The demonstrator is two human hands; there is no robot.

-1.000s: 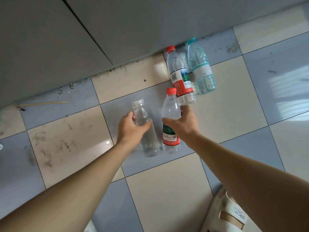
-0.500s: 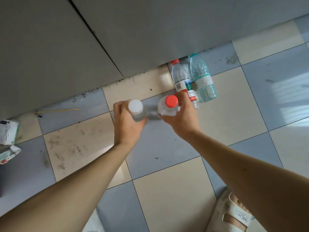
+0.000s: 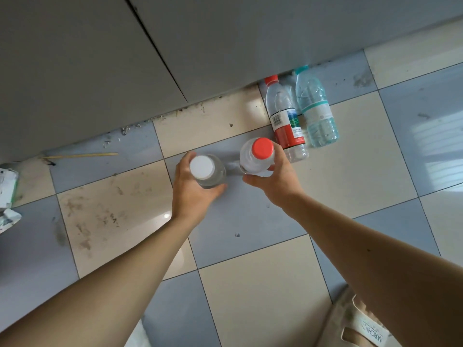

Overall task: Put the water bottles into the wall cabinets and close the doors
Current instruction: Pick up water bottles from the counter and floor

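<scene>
**Two bottles lifted, two lying on the floor**

The left hand [image 3: 194, 189] has its grip wrapped round a clear plastic white-capped bottle [image 3: 206, 170], cap pointing up at the camera. Just right of it, the right hand [image 3: 274, 180] clasps a red-capped bottle [image 3: 258, 156], also upright. Beyond that one, a red-labelled bottle [image 3: 285, 118] and a ribbed teal-capped bottle [image 3: 315, 108] lie on the glossy tiled floor [image 3: 250, 284], caps toward the grey cabinet panel [image 3: 225, 46]. Their contents look clear.

Checkered floor [image 3: 250, 284] below me, grey and cream tiles, scuffed, thin stick [image 3: 82, 155] by the base panel [image 3: 75, 71], crumpled packaging [image 3: 7, 191] far left, my sandal [image 3: 360, 326].
</scene>
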